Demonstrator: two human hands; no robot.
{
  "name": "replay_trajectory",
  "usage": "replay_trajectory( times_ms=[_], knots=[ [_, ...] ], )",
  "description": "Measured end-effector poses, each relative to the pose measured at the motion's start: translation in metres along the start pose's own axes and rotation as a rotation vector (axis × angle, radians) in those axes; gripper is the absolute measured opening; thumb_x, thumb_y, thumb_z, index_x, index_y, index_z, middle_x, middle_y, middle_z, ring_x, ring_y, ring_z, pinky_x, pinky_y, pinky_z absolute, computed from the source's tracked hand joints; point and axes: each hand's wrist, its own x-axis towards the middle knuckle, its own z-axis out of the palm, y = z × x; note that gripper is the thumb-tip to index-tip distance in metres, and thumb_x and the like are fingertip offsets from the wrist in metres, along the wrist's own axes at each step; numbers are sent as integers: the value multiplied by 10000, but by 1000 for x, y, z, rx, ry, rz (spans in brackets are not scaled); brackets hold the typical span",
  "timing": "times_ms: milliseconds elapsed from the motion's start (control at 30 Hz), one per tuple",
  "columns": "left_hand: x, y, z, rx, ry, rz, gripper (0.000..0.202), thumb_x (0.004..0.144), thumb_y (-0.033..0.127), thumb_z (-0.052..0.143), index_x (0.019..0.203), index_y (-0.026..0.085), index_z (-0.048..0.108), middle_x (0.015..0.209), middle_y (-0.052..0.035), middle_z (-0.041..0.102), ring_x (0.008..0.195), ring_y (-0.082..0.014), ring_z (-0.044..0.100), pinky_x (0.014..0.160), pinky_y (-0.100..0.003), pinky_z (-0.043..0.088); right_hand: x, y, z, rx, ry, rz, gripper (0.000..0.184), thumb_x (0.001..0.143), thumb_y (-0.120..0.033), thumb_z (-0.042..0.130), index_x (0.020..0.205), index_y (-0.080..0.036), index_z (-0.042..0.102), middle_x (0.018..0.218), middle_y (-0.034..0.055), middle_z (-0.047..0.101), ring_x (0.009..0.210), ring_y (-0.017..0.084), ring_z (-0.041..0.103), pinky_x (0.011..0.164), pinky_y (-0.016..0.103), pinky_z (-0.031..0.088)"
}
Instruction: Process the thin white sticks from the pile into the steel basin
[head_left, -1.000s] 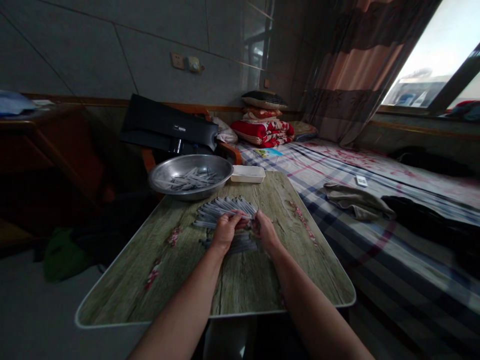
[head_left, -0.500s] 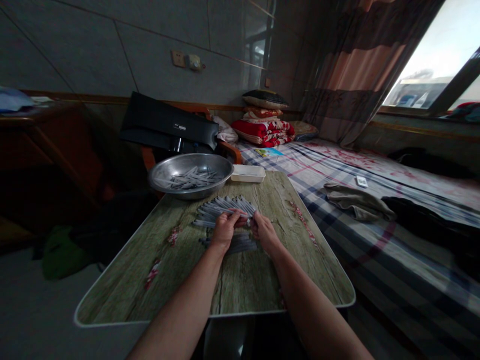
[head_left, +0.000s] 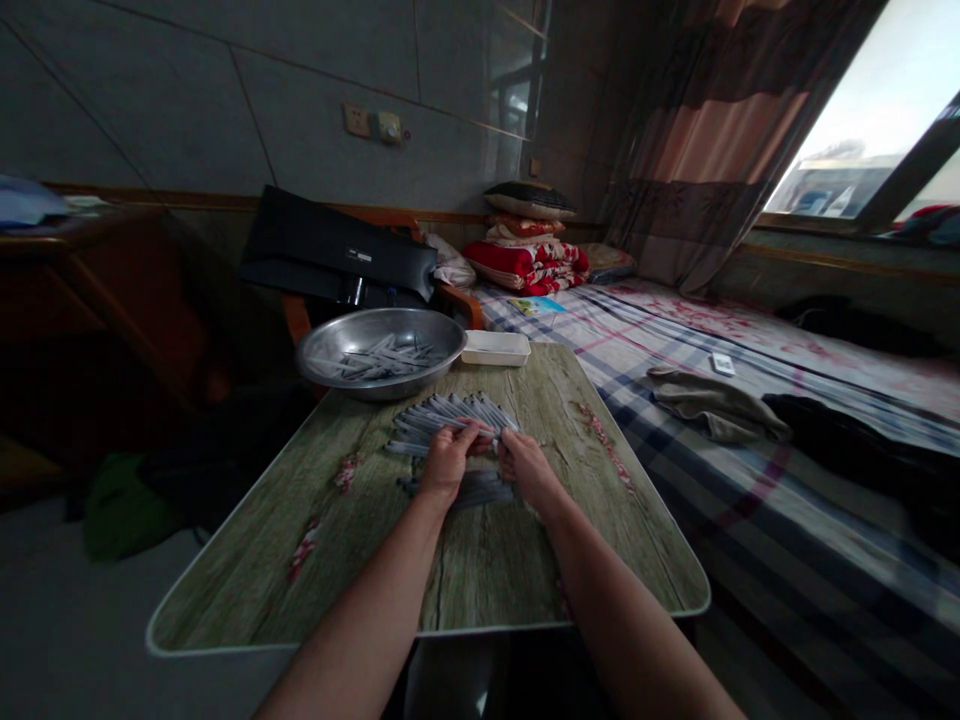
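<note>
Left hand (head_left: 448,462), right hand (head_left: 529,470): fingers (head_left: 466,433) grasp the fanned grey tubes (head_left: 442,415) from both sides, pressing them level against the wood-grain tabletop (head_left: 300,560).

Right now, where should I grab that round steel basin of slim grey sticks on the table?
Probably grip the round steel basin by its thin rim, using both hands, coming from the near left and right: it looks wide, shallow and handleless, and tilting could spill its loose slim grey sticks.
</note>
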Motion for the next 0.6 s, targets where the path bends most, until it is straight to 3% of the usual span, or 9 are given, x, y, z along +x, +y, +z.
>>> replay_trajectory(
  times_ms=[133,200,300,367,500,600],
  knots=[
    [1,0,-1,8,8,-3,468,573,560,877,755,167,701,769,-51,752,645,-171,682,605,-281,561,-2,-2,2,89,0,-20,371,678,-402,761,897,-252,503,568,-107,435,411,61,286,374,173,153],
    [0,0,-1,13,0,3,470,582,564,873,758,164,701,775,-53,753,648,-173,685,616,-287,566,-2,-3,3,96,28,16,383,697,-477,741,880,-243,498,591,-94,468,399,55,285,365,179,136],
    [-1,0,0,11,0,12,476,581,558,877,763,157,696,773,-52,752,646,-170,683,630,-288,570,-2,-3,3,38,23,44,454,728,-601,710,742,-220,464,525,-95,380,386,41,238,370,192,129],
    [-1,0,0,13,2,14,471,586,556,874,759,156,694,760,-48,748,640,-165,678,622,-281,564,-2,-3,3,18,6,32,455,728,-576,728,714,-221,444,502,-106,335,390,40,229,375,190,141],
    [0,0,-2,29,11,23,432,615,536,861,757,164,695,750,-42,744,637,-161,673,605,-269,549,-4,-4,3,93,9,15,385,674,-411,769,856,-244,473,545,-115,437,388,53,284,367,175,146],
    [0,0,-1,34,7,29,413,621,514,860,764,165,692,750,-47,745,636,-172,678,610,-279,545,-4,-5,3,138,-12,89,412,714,-521,728,909,-243,495,602,-91,515,378,56,301,356,182,120]
  ],
)
